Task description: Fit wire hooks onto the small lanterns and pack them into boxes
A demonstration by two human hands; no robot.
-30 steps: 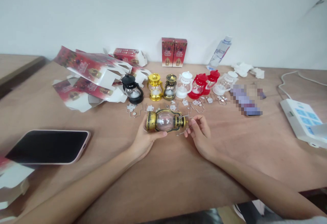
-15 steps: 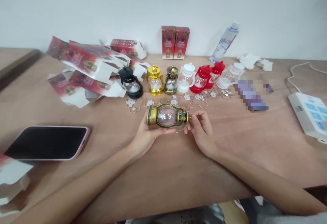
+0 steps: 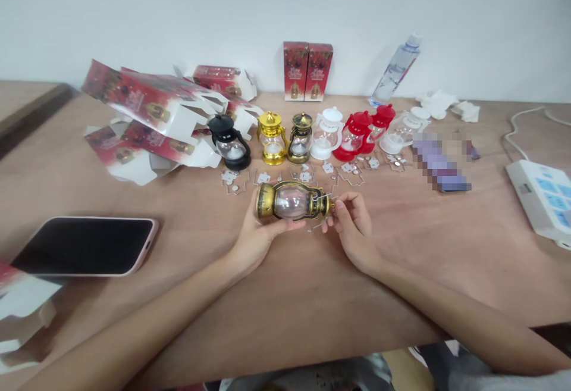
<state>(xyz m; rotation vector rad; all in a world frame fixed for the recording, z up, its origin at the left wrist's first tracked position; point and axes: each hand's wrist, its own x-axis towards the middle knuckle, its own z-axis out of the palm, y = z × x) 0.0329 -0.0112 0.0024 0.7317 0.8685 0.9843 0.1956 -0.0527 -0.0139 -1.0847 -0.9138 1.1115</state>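
A bronze-gold lantern [image 3: 291,202] lies sideways in the air over the table, its base to the left and its top to the right. My left hand [image 3: 257,233] holds it around the base and lower side. At the lantern's top, my right hand [image 3: 352,221] pinches near the small ring, with thin metal wire showing by its fingers. Behind stand a black lantern [image 3: 229,144], a gold one [image 3: 272,139], a dark bronze one [image 3: 300,139], white ones and red ones [image 3: 354,138]. Small metal parts and bent wires [image 3: 304,175] lie in front of them.
Opened red boxes [image 3: 151,120] are piled at the left, above a phone [image 3: 89,246]. Two upright red boxes [image 3: 307,72] and a tilted bottle [image 3: 395,71] are by the wall. A white power strip [image 3: 546,200] with a cable sits at the right.
The whole view has shifted slightly. Both hands keep nearly the same hold on the lantern, and the wire end below it shows a little more clearly.
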